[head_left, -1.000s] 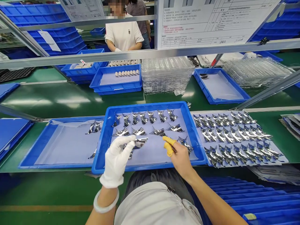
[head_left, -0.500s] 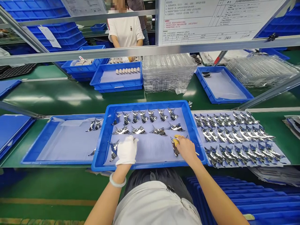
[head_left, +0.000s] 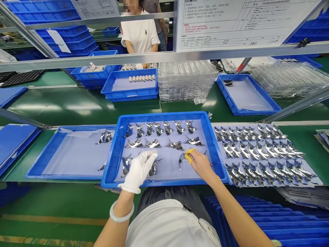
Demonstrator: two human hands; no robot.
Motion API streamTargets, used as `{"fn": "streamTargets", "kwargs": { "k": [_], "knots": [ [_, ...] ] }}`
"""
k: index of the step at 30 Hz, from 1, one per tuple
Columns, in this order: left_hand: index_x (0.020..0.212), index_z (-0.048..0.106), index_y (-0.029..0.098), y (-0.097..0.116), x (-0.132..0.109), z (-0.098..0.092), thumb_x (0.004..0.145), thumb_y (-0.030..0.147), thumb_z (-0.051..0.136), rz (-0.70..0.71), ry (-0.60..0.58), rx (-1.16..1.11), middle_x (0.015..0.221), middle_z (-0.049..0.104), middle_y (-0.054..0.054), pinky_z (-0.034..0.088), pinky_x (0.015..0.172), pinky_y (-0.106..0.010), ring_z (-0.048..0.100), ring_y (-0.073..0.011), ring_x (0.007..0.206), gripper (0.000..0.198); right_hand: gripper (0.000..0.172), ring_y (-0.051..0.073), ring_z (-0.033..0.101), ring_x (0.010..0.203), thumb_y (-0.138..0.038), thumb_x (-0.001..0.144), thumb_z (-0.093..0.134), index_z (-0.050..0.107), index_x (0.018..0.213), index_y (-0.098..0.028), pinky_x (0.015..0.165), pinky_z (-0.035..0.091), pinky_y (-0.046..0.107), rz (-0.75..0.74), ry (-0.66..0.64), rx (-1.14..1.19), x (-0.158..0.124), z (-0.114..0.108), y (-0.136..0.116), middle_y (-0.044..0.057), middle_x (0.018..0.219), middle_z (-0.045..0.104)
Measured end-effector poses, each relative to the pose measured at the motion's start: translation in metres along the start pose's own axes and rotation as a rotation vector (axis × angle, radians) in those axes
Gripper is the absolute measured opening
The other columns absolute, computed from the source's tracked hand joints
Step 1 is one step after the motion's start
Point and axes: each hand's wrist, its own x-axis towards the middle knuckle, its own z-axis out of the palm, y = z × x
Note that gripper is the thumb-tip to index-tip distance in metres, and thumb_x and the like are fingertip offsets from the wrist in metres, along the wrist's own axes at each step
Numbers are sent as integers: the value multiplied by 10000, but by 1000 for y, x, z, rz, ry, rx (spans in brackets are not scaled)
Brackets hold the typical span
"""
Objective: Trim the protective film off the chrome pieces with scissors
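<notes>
My left hand (head_left: 138,169), in a white glove, has its fingers pressed together at the upper end of a shiny chrome piece with pointed corners (head_left: 153,168). Just left of it lies another chrome piece (head_left: 125,165), and the glove covers the tray between. My right hand (head_left: 199,163), wearing yellow finger covers, pinches a curved chrome piece (head_left: 182,161), tilted up on edge and slightly blurred. Both hands are over a blue tray (head_left: 209,133) lined with white sheet. Further back in it, similar chrome pieces (head_left: 174,144) lie in two rows.
At right, a white sheet (head_left: 312,176) carries several rows of chrome pieces. A second blue tray (head_left: 38,168) lies at left. Beyond the metal rail (head_left: 144,56) are clear plastic trays (head_left: 186,82), more blue trays and a person in a white shirt (head_left: 140,32).
My right hand has lifted the chrome piece and turned it, moving left. My left hand has shifted, and a chrome piece now shows below its fingertips. The view has tilted slightly.
</notes>
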Motion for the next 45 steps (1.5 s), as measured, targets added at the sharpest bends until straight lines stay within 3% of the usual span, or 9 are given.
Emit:
{"fn": "streamTargets", "kwargs": {
  "k": [4, 10, 14, 19, 25, 30, 35, 40, 45],
  "knots": [
    [1276, 656, 202, 32, -15, 10, 930, 469, 525, 62, -129, -210, 1286, 711, -76, 477, 1086, -385, 645, -236, 1216, 457, 161, 127, 601, 612, -214, 1028, 490, 644, 1066, -184, 564, 508, 238, -132, 104, 218, -18, -12, -35, 67, 993, 690],
    [1249, 667, 177, 45, -29, 17, 839, 405, 726, -25, -158, -687, 954, 739, -50, 569, 802, -330, 672, -182, 833, 473, 114, 136, 553, 617, -314, 1016, 586, 663, 1032, -232, 476, 404, 227, -464, 421, 822, -38, -21, -78, 30, 842, 685],
    [1186, 691, 189, 43, -35, 12, 834, 380, 750, -19, -11, -736, 896, 730, -33, 563, 746, -280, 658, -150, 774, 404, 248, 99, 398, 486, -370, 1041, 546, 612, 1213, -205, 435, 362, 220, -453, 388, 778, -45, -19, -88, 10, 787, 663],
    [1105, 729, 194, 40, -39, 11, 818, 356, 777, -19, 92, -788, 978, 768, -65, 573, 736, -271, 694, -167, 808, 333, 173, 145, 553, 602, -255, 1047, 516, 669, 1007, -184, 548, 449, 250, -634, 418, 572, -48, -11, -90, 42, 741, 664],
    [944, 795, 167, 34, -45, 8, 911, 454, 646, -16, 284, -743, 889, 785, -82, 568, 660, -298, 668, -175, 687, 325, 231, 117, 401, 540, -264, 1017, 539, 652, 831, -188, 503, 359, 237, -475, 203, 854, -51, -17, -96, -17, 632, 534],
    [1027, 793, 221, 37, -50, 0, 955, 443, 585, 79, 320, -695, 1077, 782, -67, 590, 827, -317, 711, -227, 973, 312, 372, 108, 309, 548, -479, 939, 634, 618, 710, -186, 481, 279, 231, -201, -5, 1137, -52, -27, -102, -41, 603, 410],
    [1219, 713, 246, 38, -52, -1, 906, 454, 655, 121, 266, -533, 1313, 697, -64, 515, 1058, -374, 631, -265, 1236, 381, 394, 113, 329, 576, -525, 874, 691, 621, 703, -177, 514, 322, 236, -102, -30, 1262, -52, -29, -107, -28, 625, 438],
    [1376, 576, 257, 40, -53, 5, 679, 360, 887, 123, 225, -398, 1362, 649, -78, 405, 1177, -441, 551, -287, 1340, 770, 300, 103, 339, 545, -410, 889, 704, 658, 710, -174, 473, 315, 218, -164, 49, 1121, -56, -30, -110, -32, 606, 463],
    [1136, 729, 227, 43, -53, 3, 831, 374, 761, 111, 364, -504, 1193, 745, -71, 550, 1010, -384, 684, -263, 1146, 340, 194, 105, 412, 495, -215, 982, 568, 695, 838, -183, 470, 374, 223, -472, 244, 805, -61, -29, -109, -30, 584, 529]
  ]
}}
